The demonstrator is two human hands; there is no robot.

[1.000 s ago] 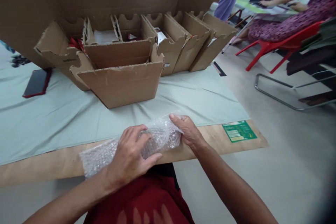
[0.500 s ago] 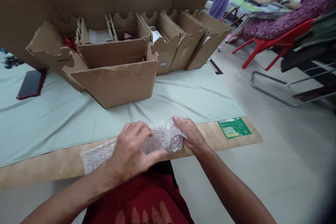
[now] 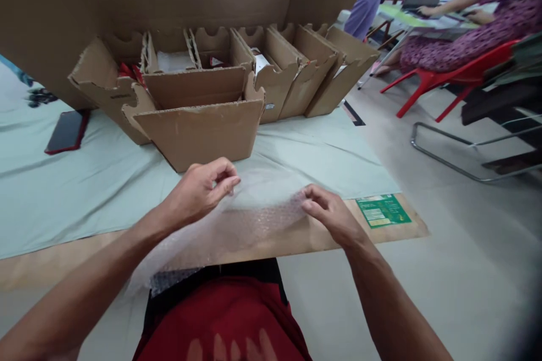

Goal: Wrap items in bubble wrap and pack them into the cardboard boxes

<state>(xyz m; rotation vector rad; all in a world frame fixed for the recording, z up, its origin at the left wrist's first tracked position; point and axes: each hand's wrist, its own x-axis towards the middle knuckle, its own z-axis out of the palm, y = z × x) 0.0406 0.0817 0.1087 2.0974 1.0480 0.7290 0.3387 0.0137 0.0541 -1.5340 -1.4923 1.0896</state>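
A clear sheet of bubble wrap (image 3: 249,217) lies spread over the near edge of the table, one end hanging down toward my lap. My left hand (image 3: 201,189) pinches its far left corner, lifted a little above the cloth. My right hand (image 3: 332,214) pinches the sheet's right edge near the table's wooden rim. Just beyond my hands stands an open cardboard box (image 3: 199,124).
A pale green cloth (image 3: 84,180) covers the table. Behind the box is a divided cardboard carton (image 3: 271,62) with a raised flap. A dark phone (image 3: 68,131) lies at left, a green label (image 3: 383,210) at the right corner. A seated person on a red chair (image 3: 449,76) is at right.
The bubble wrap was bunched into a roll under both hands; now it is unrolled flat, with my left hand moved up and away and my right hand shifted right.
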